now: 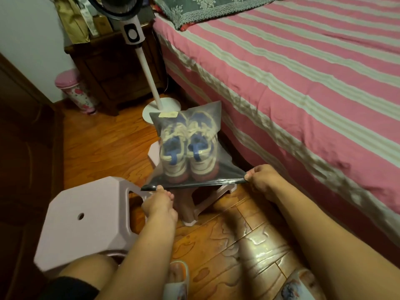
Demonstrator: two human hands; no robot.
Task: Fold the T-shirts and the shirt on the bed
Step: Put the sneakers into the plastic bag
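Observation:
A clear plastic bag [207,178] with a pair of white and blue sneakers [188,148] inside rests on a small pink stool [225,188] beside the bed. My left hand [159,202] pinches the bag's near edge at its left end. My right hand [263,180] pinches the same edge at its right end, and the edge is pulled taut between them. The bed [303,83] with a pink and white striped cover fills the right side. No T-shirt or shirt shows on it in this view.
A second, larger pink stool [86,224] stands at the near left. A standing fan [147,68] rises behind the bag, its base on the wooden floor. A dark nightstand [112,68], a pink bin [75,92] and a pillow [203,9] sit further back.

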